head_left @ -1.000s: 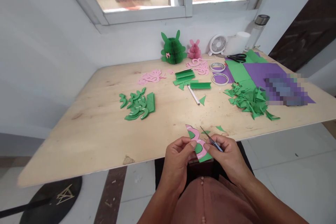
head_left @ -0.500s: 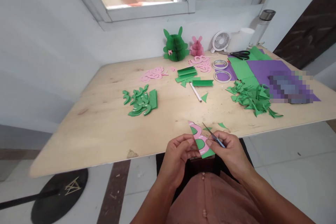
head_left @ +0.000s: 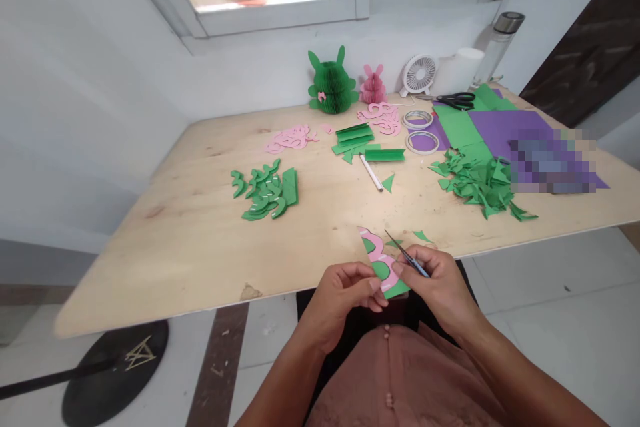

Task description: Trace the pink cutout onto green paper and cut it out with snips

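Observation:
My left hand is closed on the lower left edge of a folded-looking green paper piece. A pink scalloped paper shape lies on top of it, with light strips across it. My right hand grips small blue-handled scissors, their thin dark blades pointing up and left, clear of the paper. The thumb of that hand also touches the right edge of the pink shape. Both hands are at the table's front edge, above my lap. A few green scraps lie just beyond the right hand.
Cut green curved pieces lie left on the wooden table; a heap of green scraps lies right. Farther back are a white marker, tape rolls, pink cutouts, black scissors and a small fan.
My left hand has shifted slightly, its thumb now lower and farther right on the paper. The scissors and right hand look nearly unmoved. The whole view has moved a little.

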Demonstrator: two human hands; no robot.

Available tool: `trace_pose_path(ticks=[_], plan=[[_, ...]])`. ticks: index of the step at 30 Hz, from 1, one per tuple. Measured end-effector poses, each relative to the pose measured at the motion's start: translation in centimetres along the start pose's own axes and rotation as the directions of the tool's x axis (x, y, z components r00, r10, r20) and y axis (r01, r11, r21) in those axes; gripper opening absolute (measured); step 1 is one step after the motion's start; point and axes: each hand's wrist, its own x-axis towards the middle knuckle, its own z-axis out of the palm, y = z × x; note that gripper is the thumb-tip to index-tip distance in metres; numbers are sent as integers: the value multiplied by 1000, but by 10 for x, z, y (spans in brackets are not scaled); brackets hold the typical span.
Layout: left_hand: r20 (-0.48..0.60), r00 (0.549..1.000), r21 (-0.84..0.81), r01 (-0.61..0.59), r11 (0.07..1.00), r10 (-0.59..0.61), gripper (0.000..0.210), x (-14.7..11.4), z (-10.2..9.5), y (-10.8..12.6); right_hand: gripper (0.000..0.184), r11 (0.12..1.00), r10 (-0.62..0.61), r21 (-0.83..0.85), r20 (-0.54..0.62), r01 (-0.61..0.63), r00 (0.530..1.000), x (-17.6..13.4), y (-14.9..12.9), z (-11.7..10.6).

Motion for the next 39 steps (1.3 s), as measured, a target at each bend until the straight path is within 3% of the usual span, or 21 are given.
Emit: trace_pose_path(ticks=[18, 30, 39], plan=[[-3, 1000, 56, -20, 998, 20, 19, 0, -1, -1, 23, 1000, -13, 29, 21, 12, 1000, 1, 4, 0], [9, 1000, -39, -20, 999, 21, 22, -3, 0, -6, 24, 994, 13, 109, 32, -16, 999, 0, 10, 0], [22, 999, -17, -24, 1000, 25, 22, -3, -3, -8, 27, 1000, 16, 23, -3, -16, 1000, 1, 12, 1]])
